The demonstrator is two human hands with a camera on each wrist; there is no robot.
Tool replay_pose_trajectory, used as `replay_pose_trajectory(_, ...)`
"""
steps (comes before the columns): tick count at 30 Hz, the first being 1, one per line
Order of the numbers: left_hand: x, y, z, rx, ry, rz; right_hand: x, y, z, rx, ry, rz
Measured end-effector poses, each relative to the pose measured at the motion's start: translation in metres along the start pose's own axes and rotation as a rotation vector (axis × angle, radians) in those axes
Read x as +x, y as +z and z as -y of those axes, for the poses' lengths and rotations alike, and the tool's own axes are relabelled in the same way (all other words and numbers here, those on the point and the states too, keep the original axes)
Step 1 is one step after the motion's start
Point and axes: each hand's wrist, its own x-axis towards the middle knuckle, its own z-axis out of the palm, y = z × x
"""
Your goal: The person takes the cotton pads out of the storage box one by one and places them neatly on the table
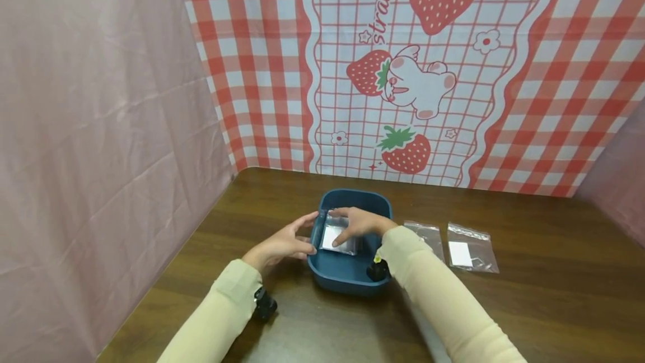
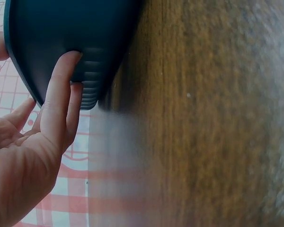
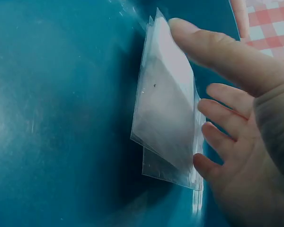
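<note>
A dark blue plastic bin stands on the table. My left hand is at its left side, with straight fingers touching the outer wall. Inside the bin, several clear zip bags are stacked together by the left wall, and white cards show through the plastic. My right hand reaches in over these bags. In the right wrist view its thumb and spread fingertips touch the edge of the bags; how firmly cannot be seen.
To the right of the bin lie two more clear zip bags, one partly behind the right sleeve and one with a white card. A strawberry-print checked cloth hangs behind the wooden table, and a pink cloth hangs at left.
</note>
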Motion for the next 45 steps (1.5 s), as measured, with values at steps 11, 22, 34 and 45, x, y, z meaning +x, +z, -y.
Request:
replay_pose_trajectory(11, 0.001, 0.002, -0.002, -0.021, 0.018, 0.011, -0.001, -0.005, 0.0, -0.113, 0.049, 0.115)
replay_pose_trajectory(22, 0.001, 0.004, -0.003, -0.023, 0.018, 0.016, -0.005, -0.01, -0.005, -0.118, -0.011, 0.044)
replay_pose_trajectory(34, 0.001, 0.006, 0.0, -0.01, -0.002, 0.007, -0.015, -0.021, 0.0, 0.0, -0.074, -0.034)
replay_pose_trajectory(45, -0.001, 0.004, 0.0, -0.005, 0.011, -0.006, -0.025, -0.035, 0.01, -0.004, -0.12, -0.047)
